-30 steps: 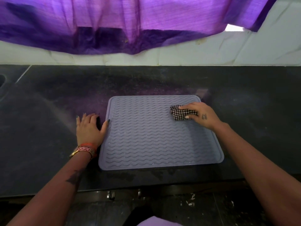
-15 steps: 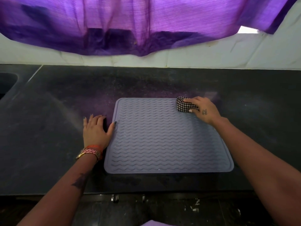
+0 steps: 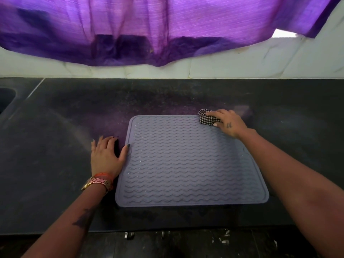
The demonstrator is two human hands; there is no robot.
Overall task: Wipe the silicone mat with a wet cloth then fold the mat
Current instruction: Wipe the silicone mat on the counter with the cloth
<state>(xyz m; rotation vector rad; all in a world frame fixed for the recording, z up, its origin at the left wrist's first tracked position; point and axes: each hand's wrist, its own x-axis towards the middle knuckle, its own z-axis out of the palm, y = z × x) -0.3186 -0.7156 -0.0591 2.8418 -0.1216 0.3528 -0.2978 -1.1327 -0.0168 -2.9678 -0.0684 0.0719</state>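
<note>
Right hand [image 3: 229,123] bunches the checked cloth [image 3: 207,119] at the silicone mat [image 3: 186,164]'s far corner – left hand [image 3: 107,156] flat, thumb pinning the edge against sliding

A gray mat [image 3: 188,161] with wavy lines lay flat on a dark counter [image 3: 55,136]. The right hand [image 3: 228,122] held a bunched checkered cloth [image 3: 207,119] at the mat's far right corner, with fingers curled over it. The left hand [image 3: 106,155] lay flat on the counter just beside the mat's left edge, and its thumb touched that edge. A pink and gold watch [image 3: 98,184] sat on the left wrist. A purple curtain [image 3: 149,28] hung over a white wall [image 3: 242,64] behind the counter. Part of a sink [image 3: 5,101] showed at the far left.
</note>
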